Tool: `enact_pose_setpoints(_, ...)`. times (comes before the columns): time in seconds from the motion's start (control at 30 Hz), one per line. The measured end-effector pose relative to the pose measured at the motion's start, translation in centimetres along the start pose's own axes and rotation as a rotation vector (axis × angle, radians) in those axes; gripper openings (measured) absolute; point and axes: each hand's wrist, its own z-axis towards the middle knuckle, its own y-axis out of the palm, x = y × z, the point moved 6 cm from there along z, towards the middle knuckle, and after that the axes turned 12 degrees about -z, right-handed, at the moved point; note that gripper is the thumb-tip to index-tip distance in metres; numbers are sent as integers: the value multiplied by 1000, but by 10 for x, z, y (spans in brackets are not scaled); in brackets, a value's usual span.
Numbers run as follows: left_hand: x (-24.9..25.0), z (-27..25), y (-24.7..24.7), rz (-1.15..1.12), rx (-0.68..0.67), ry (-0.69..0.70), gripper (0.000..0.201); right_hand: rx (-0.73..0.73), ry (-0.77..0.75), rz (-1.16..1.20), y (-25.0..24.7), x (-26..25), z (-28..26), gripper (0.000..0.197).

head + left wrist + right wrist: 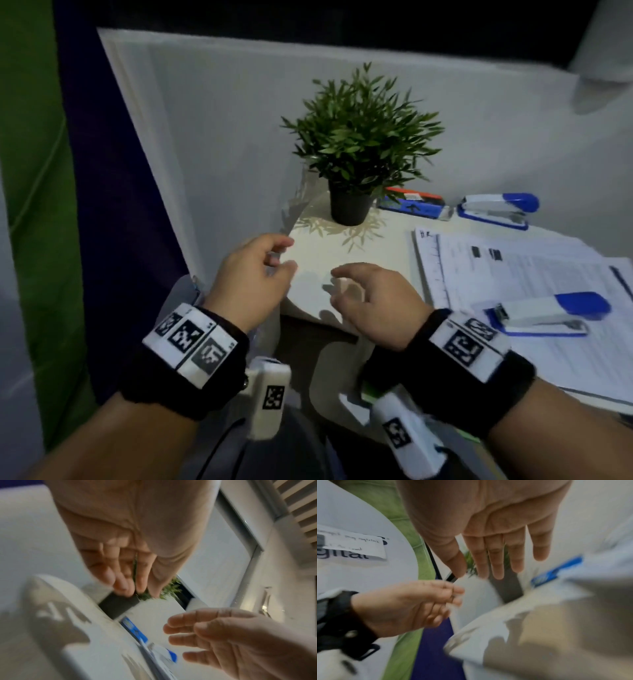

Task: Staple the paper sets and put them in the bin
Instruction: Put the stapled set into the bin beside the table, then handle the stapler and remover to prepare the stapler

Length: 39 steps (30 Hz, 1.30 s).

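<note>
hands: left hand [251, 274] and right hand [373, 301] both empty, fingers loosely spread, above desk [318, 253] near-left corner
papers [520, 274]: right of hands, untouched
stapler [548, 313]: on papers, just right of right hand

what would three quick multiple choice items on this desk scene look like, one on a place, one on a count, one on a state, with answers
1. Where does the nearer stapler lie?
A. on the paper stack
B. beside the plant pot
C. in the left hand

2. How many staplers are in view?
A. one
B. two
C. four

3. What do the hands hold?
A. a sheet each
B. one stapler between them
C. nothing

Answers:
1. A, its base rests on the printed sheets.
2. B, the nearer one, plus a far stapler at the back of the table.
3. C, the left hand and right hand hover with loosely bent fingers, empty, in front of the plant.
</note>
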Motion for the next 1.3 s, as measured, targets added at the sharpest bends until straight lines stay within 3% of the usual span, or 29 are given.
enact_pose_setpoints(0.13, 35, -19, 84, 62, -529, -118, 30, 57, 141, -227, -60, 72, -51, 41)
enact_pose_setpoints(0.23, 57, -23, 135, 270, -708, -96, 47, 77, 307, -358, -96, 136, -82, 47)
enact_pose_setpoints(0.4, 73, -16, 193, 491, -750, -113, 61, -80, 382, -536, -100, 211, -106, 64)
enact_pose_setpoints(0.53, 75, -13, 215, 636, -726, -163, 83, -94, 338, -360, -81, 229, -106, 50)
enact_pose_setpoints(0.67, 74, -12, 221, 785, -730, -190, 90, -78, 271, -341, -83, 231, -99, 40)
enact_pose_setpoints(0.8, 66, -7, 224, 757, -688, -206, 85, 7, 226, -336, -111, 234, -92, 38)
enact_pose_setpoints(0.97, 58, -6, 226, 694, -666, -221, 87, 169, 342, -369, -179, 253, -54, 42)
enact_pose_setpoints(1.07, 55, -5, 226, 667, -663, -228, 90, 116, 381, -421, -190, 267, -18, 42)
enact_pose_setpoints(1.3, 52, -4, 228, 636, -675, -227, 95, -13, 384, -434, -157, 288, 44, 40)
